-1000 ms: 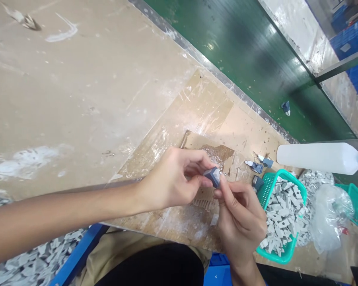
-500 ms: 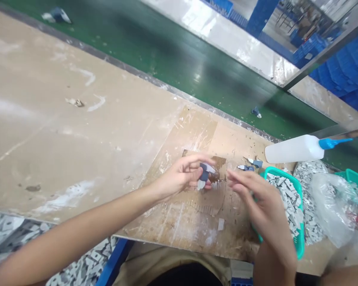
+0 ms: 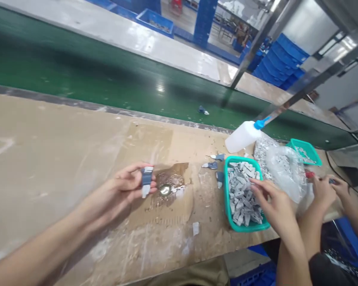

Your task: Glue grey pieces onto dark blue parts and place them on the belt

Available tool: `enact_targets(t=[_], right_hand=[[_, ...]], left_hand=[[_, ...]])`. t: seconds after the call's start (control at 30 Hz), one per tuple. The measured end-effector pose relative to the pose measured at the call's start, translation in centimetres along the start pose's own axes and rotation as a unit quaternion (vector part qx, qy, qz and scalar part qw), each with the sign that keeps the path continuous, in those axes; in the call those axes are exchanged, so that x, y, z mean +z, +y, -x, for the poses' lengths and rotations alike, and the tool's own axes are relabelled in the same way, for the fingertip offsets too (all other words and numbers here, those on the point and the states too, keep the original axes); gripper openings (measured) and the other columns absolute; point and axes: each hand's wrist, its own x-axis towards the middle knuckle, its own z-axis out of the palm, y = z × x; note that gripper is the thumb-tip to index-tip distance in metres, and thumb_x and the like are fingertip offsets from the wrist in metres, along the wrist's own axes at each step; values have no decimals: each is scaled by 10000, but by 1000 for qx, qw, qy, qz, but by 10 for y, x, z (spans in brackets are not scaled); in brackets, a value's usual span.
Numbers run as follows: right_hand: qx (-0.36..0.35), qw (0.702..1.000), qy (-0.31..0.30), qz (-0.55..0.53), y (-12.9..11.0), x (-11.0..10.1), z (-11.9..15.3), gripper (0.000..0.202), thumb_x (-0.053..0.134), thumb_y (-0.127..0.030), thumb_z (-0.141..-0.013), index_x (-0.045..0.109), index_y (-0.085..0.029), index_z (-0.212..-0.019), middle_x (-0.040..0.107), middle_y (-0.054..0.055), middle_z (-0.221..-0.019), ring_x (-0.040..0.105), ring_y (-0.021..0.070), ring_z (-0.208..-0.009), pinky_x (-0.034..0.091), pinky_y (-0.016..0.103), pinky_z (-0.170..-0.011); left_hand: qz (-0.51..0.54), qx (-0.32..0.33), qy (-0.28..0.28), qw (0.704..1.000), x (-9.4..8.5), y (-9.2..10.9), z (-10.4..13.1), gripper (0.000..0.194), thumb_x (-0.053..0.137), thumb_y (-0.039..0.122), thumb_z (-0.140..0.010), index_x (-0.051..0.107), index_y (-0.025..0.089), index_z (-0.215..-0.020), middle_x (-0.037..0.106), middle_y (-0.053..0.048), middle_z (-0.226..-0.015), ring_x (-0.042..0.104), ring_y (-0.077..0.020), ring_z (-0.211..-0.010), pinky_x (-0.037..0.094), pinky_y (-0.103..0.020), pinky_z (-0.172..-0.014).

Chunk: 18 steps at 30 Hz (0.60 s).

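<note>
My left hand [image 3: 129, 182] is closed around a small dark blue plastic part with pale grey ends [image 3: 146, 180], holding it above the worktable. Beneath and to the right of it lies a piece of cardboard [image 3: 185, 206] with a wet, shiny brown patch. My right hand [image 3: 271, 198] reaches over the right side of a green basket [image 3: 227, 206] heaped with small grey plastic pieces [image 3: 241, 194]. Its thumb and forefinger are apart, their tips at the pieces. Left of the basket are several blue-and-grey parts [image 3: 210, 165].
A white bottle with a blue nozzle [image 3: 243, 137] stands behind the basket. Further right are a clear plastic bag [image 3: 286, 171] and another green basket [image 3: 306, 151]. A co-worker's hands [image 3: 325, 190] work there. Along the back runs a green belt [image 3: 107, 87] carrying one blue part [image 3: 203, 110].
My right hand has moved from beside the left hand to the basket of grey pieces. The camera view has turned right, and a co-worker's hands now show. My left hand still holds the part.
</note>
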Motion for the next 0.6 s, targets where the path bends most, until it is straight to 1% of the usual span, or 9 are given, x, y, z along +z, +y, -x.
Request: enact_targets(t=[0.07,0.13,0.2,0.23,0.33,0.43,0.5,0.57,0.6], right_hand=[[-13,998,-54,39,4,7,-8,271,563,-340,-955,753,-185,-1071,693,49,-830,634,177,-704,526,300,-676],[-7,990,-97,99,3,16,-21,255,556,-272,-957,731,-174,-1114,690,64,-902,654,195,-817,529,321,-768],[2,982,-122,145,-1,24,-38,267,535,-216,-963,713,-160,-1154,691,87,-987,654,213,-942,515,335,-855],[3,979,-132,155,-3,27,-47,275,523,-190,-965,710,-161,-1164,692,94,-1026,647,217,-995,503,334,-888],[-10,970,-169,172,-10,36,-70,264,534,-137,-940,743,-184,-1094,702,99,-1050,634,238,-1054,482,322,-885],[-16,955,-214,204,-14,42,-84,201,574,-135,-907,767,-187,-920,710,109,-948,648,264,-978,468,314,-774],[-16,947,-232,222,-14,44,-88,183,590,-147,-898,752,-181,-822,710,115,-911,652,263,-949,451,302,-731],[-15,942,-239,234,-14,48,-89,163,609,-152,-879,731,-174,-773,706,118,-904,654,262,-950,443,293,-717],[-12,942,-238,238,-14,49,-89,146,617,-147,-865,721,-168,-766,702,120,-903,656,267,-949,443,293,-711]], left_hand=[[-40,8,45,998,0,17,-18,88,694,202,-867,748,264,-897,776,55,-798,715,-124,-756,596,-157,-713],[-114,61,104,986,-3,43,-45,72,712,260,-894,729,259,-964,776,90,-782,707,-96,-749,587,-143,-720],[-221,125,172,952,-8,73,-80,204,783,228,-838,689,265,-1015,739,166,-686,668,-36,-675,558,-99,-694],[-272,136,205,930,-12,86,-99,273,833,194,-773,676,255,-988,704,204,-622,643,-9,-636,529,-63,-669],[-369,188,276,867,-23,113,-149,270,860,148,-692,667,204,-872,575,240,-454,551,36,-543,399,2,-585],[-406,286,264,827,-33,113,-187,144,778,167,-761,659,146,-839,488,219,-419,483,40,-554,308,-35,-625],[-432,305,254,810,-38,107,-206,135,730,206,-790,634,111,-780,439,168,-430,530,16,-689,283,-96,-698],[-454,296,290,789,-39,100,-221,225,685,233,-807,568,89,-681,482,94,-504,584,-101,-1013,298,-208,-844],[-460,293,322,774,-38,97,-226,248,659,235,-820,540,90,-657,555,48,-591,528,-205,-1195,294,-296,-929]])
